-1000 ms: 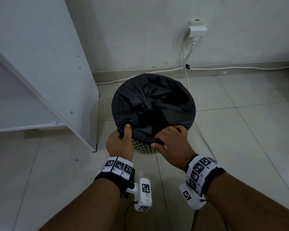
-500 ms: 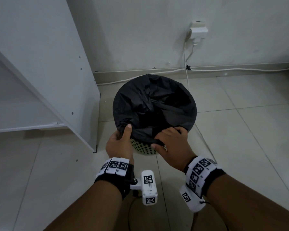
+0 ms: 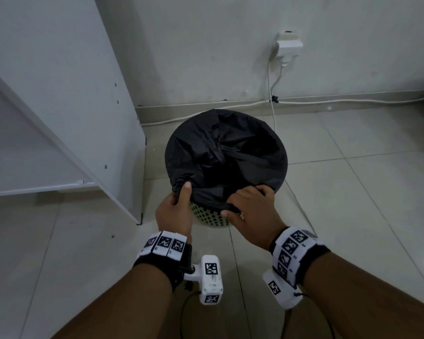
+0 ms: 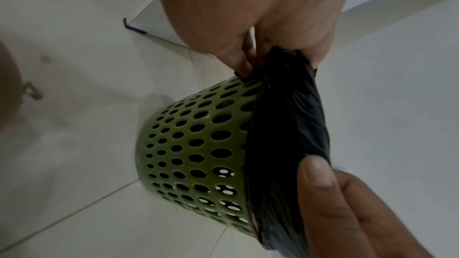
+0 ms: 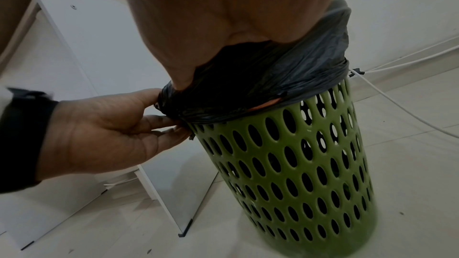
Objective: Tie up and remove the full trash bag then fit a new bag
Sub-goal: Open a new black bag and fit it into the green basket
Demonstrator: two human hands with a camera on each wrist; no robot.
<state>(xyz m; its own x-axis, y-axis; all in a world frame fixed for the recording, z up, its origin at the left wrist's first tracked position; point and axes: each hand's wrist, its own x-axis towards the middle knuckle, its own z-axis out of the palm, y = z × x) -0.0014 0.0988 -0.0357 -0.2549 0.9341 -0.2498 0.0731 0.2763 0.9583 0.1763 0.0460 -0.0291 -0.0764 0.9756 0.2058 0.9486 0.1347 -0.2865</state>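
A black trash bag point(image 3: 220, 155) lines a green perforated bin point(image 3: 211, 218) standing on the tiled floor; its edge is folded over the bin's rim. My left hand point(image 3: 179, 204) pinches the bag's folded edge point(image 5: 171, 105) at the near-left rim, thumb on top. My right hand point(image 3: 247, 206) grips the bag's edge at the near-right rim, thumb under the fold. The left wrist view shows the bin's wall point(image 4: 198, 144) and the bag point(image 4: 285, 125) held between both hands. The bin's contents are hidden by the bag.
A white cabinet panel point(image 3: 71, 94) stands just left of the bin. A wall socket with a plug point(image 3: 288, 47) is behind it, and white cables point(image 3: 274, 118) run down the wall and along the baseboard. Bare tiled floor point(image 3: 353, 204) spreads to the right.
Both hands keep their hold on the bag's near edge. The left hand has shifted slightly along the rim; the bin has not moved.
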